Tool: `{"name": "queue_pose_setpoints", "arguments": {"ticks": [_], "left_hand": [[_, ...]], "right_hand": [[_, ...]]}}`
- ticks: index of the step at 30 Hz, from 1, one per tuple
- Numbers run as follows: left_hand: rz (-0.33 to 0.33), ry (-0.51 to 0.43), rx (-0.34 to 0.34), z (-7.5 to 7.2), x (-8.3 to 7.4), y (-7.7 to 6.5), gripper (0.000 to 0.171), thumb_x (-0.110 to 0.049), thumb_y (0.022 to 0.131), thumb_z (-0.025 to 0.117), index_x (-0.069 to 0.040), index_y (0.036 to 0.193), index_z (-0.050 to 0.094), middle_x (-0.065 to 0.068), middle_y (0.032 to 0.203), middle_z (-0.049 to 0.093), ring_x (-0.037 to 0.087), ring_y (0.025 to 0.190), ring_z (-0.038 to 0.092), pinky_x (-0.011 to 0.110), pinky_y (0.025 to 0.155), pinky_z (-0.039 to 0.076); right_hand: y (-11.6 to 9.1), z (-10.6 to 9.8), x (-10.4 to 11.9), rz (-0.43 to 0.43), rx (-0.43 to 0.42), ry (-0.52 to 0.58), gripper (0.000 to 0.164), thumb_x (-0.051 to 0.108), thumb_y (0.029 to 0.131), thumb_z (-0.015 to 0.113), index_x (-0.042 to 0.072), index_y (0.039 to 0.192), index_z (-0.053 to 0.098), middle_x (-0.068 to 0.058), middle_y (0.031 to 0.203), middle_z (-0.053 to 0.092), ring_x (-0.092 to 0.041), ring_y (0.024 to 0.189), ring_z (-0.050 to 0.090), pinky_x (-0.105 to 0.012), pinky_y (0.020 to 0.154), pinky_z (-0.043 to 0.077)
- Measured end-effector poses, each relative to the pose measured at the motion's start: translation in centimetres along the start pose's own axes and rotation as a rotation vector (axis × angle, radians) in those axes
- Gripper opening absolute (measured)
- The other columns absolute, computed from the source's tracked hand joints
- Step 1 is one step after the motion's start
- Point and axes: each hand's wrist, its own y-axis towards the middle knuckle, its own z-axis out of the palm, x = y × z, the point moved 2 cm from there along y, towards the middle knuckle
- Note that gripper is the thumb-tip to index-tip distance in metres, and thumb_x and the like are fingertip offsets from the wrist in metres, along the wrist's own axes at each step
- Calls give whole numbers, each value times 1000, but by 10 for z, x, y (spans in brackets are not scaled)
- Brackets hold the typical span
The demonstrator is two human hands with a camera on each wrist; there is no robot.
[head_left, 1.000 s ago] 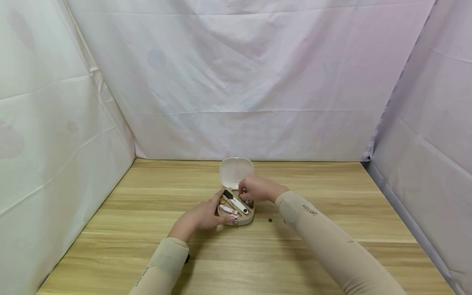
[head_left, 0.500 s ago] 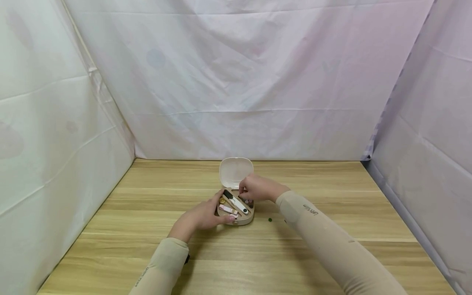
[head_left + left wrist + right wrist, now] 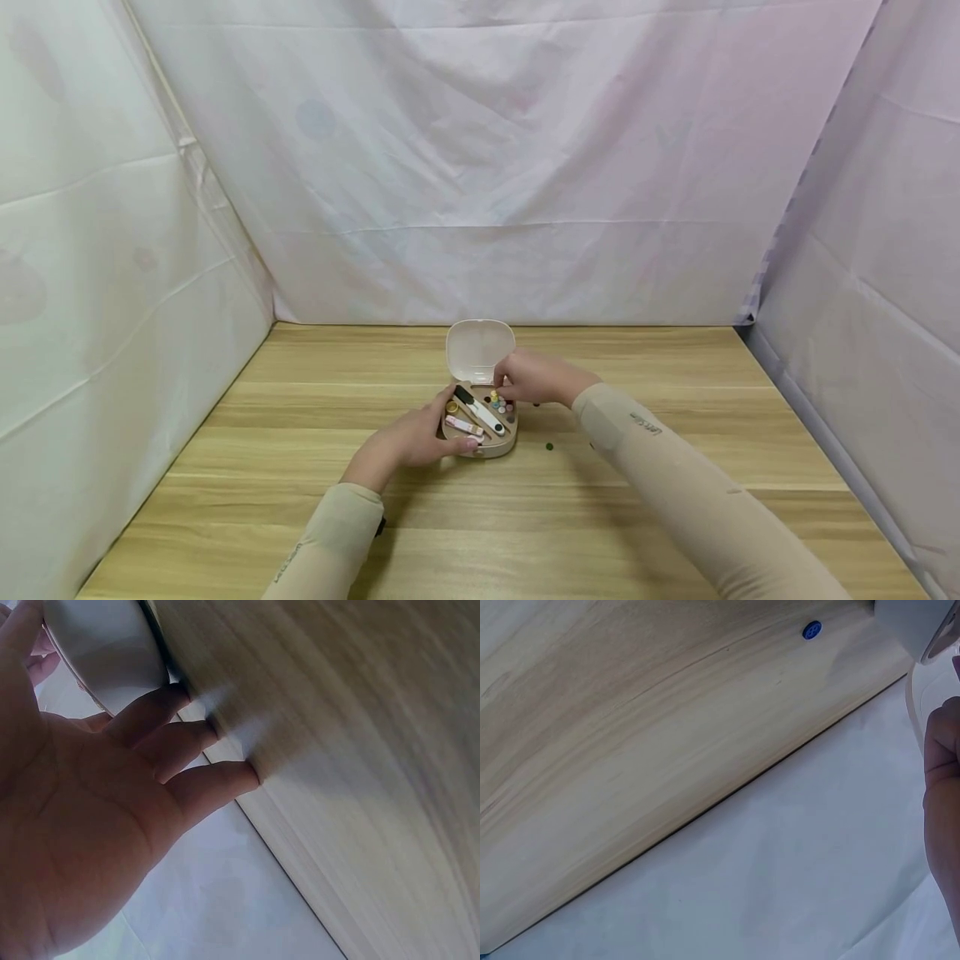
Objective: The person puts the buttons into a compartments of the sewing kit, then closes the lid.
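Observation:
A small cream sewing box [image 3: 491,452] stands on the table with its lid [image 3: 480,346] raised at the back. My left hand [image 3: 420,435] holds its left side, thumb at the front; in the left wrist view its other fingers [image 3: 214,780] reach down to the tabletop. Inside lie white-handled snips with a black end [image 3: 480,410], a pink and white piece [image 3: 464,427], a gold ring-like thimble [image 3: 452,407] and several small coloured pieces [image 3: 501,406]. Above the back right corner my right hand [image 3: 536,377] has bent fingers; their tips and anything between them are hidden.
A green button [image 3: 550,447] lies on the wooden table [image 3: 480,533] right of the box. In the right wrist view a blue button [image 3: 811,630] lies near the box. White cloth [image 3: 480,167] hangs behind and at both sides.
My right hand has moved slightly back and right from the compartment, uncovering the small coloured pieces. The left hand and the box have stayed in place.

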Motion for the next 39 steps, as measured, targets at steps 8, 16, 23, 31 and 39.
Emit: {"name": "queue_pose_setpoints", "arguments": {"ticks": [8, 16, 23, 31, 39], "left_hand": [[6, 5, -1, 0, 0, 1, 115, -70, 89, 74, -21, 173, 13, 24, 167, 43, 45, 149, 50, 60, 122, 43], [-1, -9, -1, 0, 1, 0, 114, -69, 89, 75, -21, 173, 14, 24, 167, 43, 45, 150, 49, 60, 123, 42], [-4, -17, -4, 1, 1, 1, 115, -70, 89, 74, -22, 173, 13, 23, 168, 42, 44, 151, 48, 60, 123, 41], [-7, -14, -4, 0, -1, 1, 115, -70, 89, 74, -22, 173, 13, 23, 169, 41, 45, 152, 47, 60, 124, 41], [7, 10, -3, 0, -1, 1, 115, -69, 90, 74, -19, 173, 13, 25, 167, 41, 46, 152, 46, 60, 124, 41]], "right_hand": [[-11, -8, -3, -36, -8, -39, 11, 13, 98, 72, 9, 93, 81, 1, 86, 75, -5, 69, 56, -22, 68, 52], [-23, -11, -5, -53, -25, -65, 10, 14, 98, 73, 11, 91, 80, 4, 77, 70, -4, 66, 52, -22, 64, 49], [-43, -7, -10, -17, 15, -55, 9, 18, 99, 74, 13, 95, 80, 7, 80, 67, -5, 69, 52, -24, 66, 48], [-66, 4, -16, -9, 32, -4, 9, 15, 99, 72, 10, 100, 80, 6, 79, 67, -3, 67, 52, -22, 64, 48], [-79, 20, -23, -41, 48, 48, 5, 12, 97, 75, 13, 94, 79, 11, 68, 58, 0, 61, 45, -19, 58, 42]]}}
